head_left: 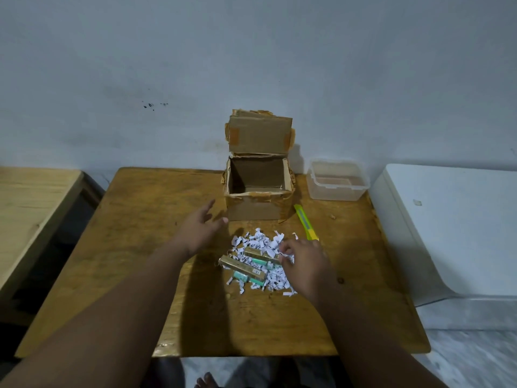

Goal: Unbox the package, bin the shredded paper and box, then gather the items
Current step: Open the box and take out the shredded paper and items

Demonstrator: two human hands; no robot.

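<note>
Sorting the Unpacked Contents on the Table

**Task items.** The cardboard box (pixel 256 210) stands upright at the far centre of the wooden table (pixel 140 247), close to the wall. Its top is open, the rear flap stands vertical, and the interior shows bare cardboard. The shredded paper (pixel 260 242) lies in a loose white pile on the table just in front of the box. Two narrow gold cartons (pixel 242 266) lie diagonally in the pile, one nearer the box and one nearer the person. Pale green tubes (pixel 242 276) lie beside and between them, partly covered by shreds.

**Hands.** The left hand (pixel 200 228) hovers above the table, near the lower left corner of the box. Its fingers are spread and straight and hold nothing. The right hand (pixel 305 259) rests on the right side of the paper pile, palm down, with the fingers bent into the shreds. Whether they pinch any paper cannot be told.

**Other objects.** A yellow utility knife (pixel 305 222) lies on the table just right of the box, between the box and the pile's right edge. A clear plastic container (pixel 335 189) without a lid sits at the far right corner.
</note>
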